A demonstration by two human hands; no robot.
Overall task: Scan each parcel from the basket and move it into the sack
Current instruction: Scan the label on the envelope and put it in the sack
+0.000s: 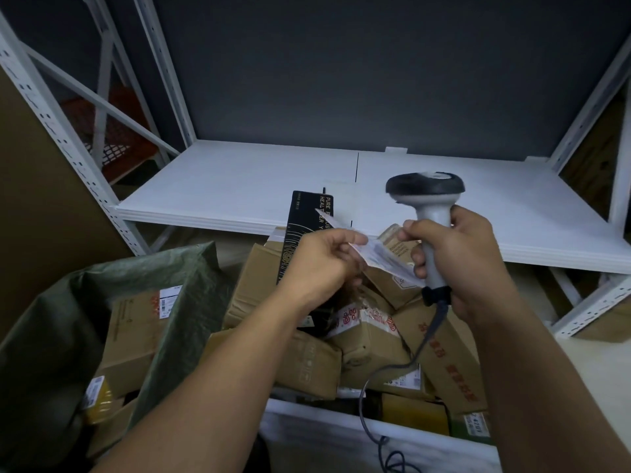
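The green sack [191, 288] sits at your left with boxes inside. Your left grip [321, 257] pinches a flat parcel [380, 257] above the basket [324, 425] of cartons. Your right grip [467, 261] clasps the scanner [425, 187] by its handle.

Scanner [435, 223] in my right hand [464, 257]: smooth light-grey plastic handle, matt black head, dark rubbery cable [367, 387]. Flat packet [379, 257] pinched in my left hand [317, 259]: thin and shiny, looks like plastic film. Boxes [365, 346]: matt brown cardboard, some with glossy printed tape. Black box [300, 233]: smooth, slight sheen. Sack [186, 302]: coarse woven green cloth, dull. Basket [341, 426] rim: smooth white plastic. Shelf [239, 186]: smooth matt white board, painted metal frame [51, 131].
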